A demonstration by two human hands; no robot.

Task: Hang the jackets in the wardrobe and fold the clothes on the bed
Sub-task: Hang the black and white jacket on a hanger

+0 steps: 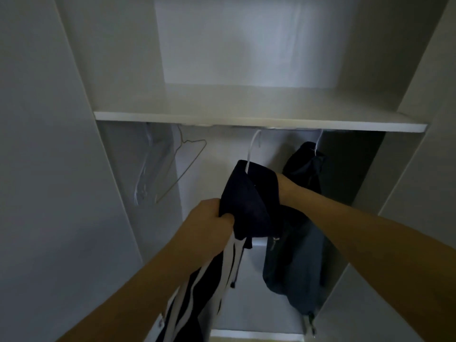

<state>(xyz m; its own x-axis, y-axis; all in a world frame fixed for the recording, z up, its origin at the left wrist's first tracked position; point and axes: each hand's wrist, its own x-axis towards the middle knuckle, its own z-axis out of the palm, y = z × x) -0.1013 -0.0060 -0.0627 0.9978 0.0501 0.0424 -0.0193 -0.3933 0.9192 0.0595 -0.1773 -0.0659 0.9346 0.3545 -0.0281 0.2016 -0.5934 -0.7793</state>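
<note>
Head view: left hand (209,219) grips the soft, limp striped jacket (243,206) at its collar; right hand hidden behind it, grip unknown.

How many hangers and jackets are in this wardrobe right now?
Bare hangers: 2, a wire one and a clear one
Hangers carrying jackets: 2
Jackets: 2, striped and plain dark
Total: 6

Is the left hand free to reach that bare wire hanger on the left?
Probably not yet. The left hand grips the dark striped jacket, so it is occupied. The way to the wire hanger itself looks open, with nothing hanging between.
</note>
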